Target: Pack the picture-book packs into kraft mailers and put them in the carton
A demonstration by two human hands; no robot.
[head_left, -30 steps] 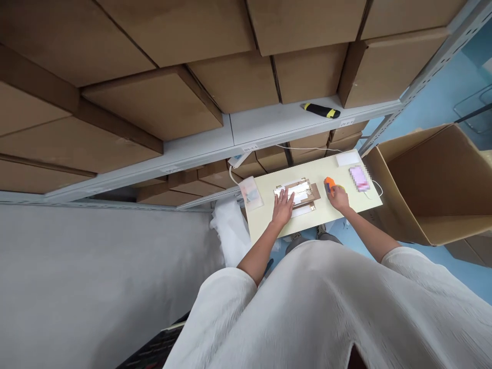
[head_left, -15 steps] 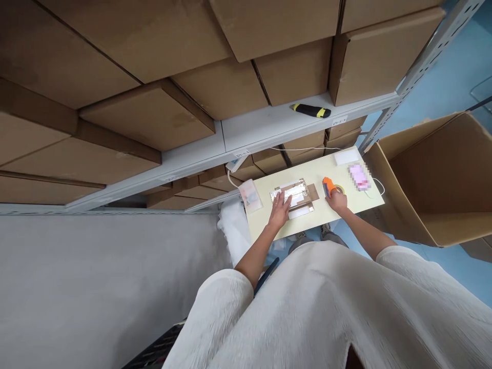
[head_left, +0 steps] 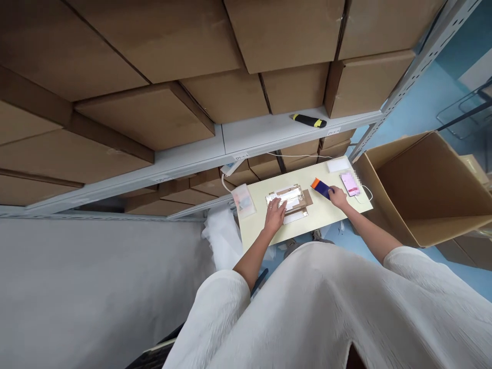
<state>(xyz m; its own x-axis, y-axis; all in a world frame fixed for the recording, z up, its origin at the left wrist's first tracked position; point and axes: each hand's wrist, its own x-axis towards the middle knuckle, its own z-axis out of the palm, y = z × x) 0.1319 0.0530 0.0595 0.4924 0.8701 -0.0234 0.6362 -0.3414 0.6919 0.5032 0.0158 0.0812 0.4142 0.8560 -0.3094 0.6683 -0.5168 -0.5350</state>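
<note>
My left hand (head_left: 275, 214) lies with fingers spread on a flat cardboard piece (head_left: 295, 195) that has shiny, whitish strips across its top. A brown cardboard tab pokes out from its right side. My right hand (head_left: 338, 197) is closed round the near end of an orange and dark blue tape dispenser (head_left: 321, 188), its orange end pointing left toward the cardboard. Both hands are over a pale yellow tabletop (head_left: 253, 230). Close to my right hand lies a phone with a pink screen (head_left: 349, 183).
A clear bag (head_left: 243, 200) lies at the table's left, a white block (head_left: 337, 164) at its far right corner. Beyond, a grey shelf (head_left: 253, 130) carries brown boxes and a black-yellow cutter (head_left: 309, 121). A large open carton (head_left: 388, 205) stands to the right.
My right hand has turned the tape dispenser, so its dark blue side shows and the yellow roll is out of sight. My left hand stays on the cardboard. The view has shifted slightly.
</note>
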